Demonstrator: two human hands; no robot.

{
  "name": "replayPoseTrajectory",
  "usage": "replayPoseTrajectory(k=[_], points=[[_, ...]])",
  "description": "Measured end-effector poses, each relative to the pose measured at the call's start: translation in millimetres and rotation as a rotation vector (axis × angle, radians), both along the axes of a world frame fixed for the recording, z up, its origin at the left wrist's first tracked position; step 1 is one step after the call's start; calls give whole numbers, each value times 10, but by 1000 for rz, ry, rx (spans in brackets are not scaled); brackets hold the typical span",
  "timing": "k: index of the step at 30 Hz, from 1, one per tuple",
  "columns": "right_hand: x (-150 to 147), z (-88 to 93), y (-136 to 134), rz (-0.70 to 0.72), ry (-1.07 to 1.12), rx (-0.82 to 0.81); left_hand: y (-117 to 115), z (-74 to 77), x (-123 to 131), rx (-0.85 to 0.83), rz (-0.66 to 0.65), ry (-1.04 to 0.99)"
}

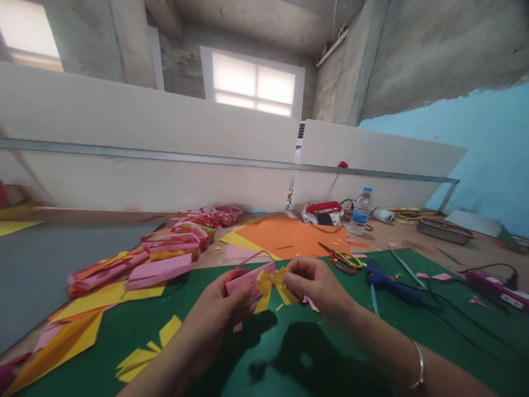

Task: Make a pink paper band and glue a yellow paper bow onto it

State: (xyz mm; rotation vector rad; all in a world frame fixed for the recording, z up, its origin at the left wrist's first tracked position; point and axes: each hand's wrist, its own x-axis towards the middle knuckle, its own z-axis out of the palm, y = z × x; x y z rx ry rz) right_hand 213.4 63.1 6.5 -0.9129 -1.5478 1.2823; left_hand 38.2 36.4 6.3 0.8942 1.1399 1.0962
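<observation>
Initially, at the far left of the counter (407,238), a grey board (82,237) is located; beside it, pink paper pieces (159,271) are piled in a row running away from the viewpoint. Nearer, a yellow cut-out (136,359) is laid on the green mat (140,314), partly covered by the left forearm.

At centre, a pink paper bag (248,280) is pinched at its left part by the left hand (229,300), with the thumb pressed on the front face. The bag's long axis is directed across the view, rising slightly to the right, and a thin handle (248,257) is arched above it. A yellow bow (265,282) is positioned at the bag's right end, overlapping the front face; whether it is fixed there cannot be determined. The bow's right loop is pinched between thumb and fingertips of the right hand (314,281), which is the nearer of the two hands to the bow. Bag and bow are thus located between both hands, above the mat.

Further right, scissors (335,255), a capped bottle (361,214) and a blue glue gun (392,286) are found. The bottle's fill level cannot be read. Behind, a shallow tray (446,234) is placed; its contents cannot be identified. A purple power strip (496,289) is situated at the right edge.
</observation>
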Motion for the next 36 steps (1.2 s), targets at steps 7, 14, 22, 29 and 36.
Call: replayPoseTrajectory(k=[7,14,22,29,36], points=[[-65,-23,-78,-22,-157,8,1,47,18,-102,26,-214],[-138,-117,-79,-83,-176,5,-16,-16,17,-47,-86,-254],[-135,-159,-63,-125,-246,56,76,-219,-32,62,-144,-72],[-150,-164,-76,-171,-262,53,82,-240,-4,111,-76,-13],[-171,-179,-69,-196,-275,54,114,-295,21,143,-52,35]])
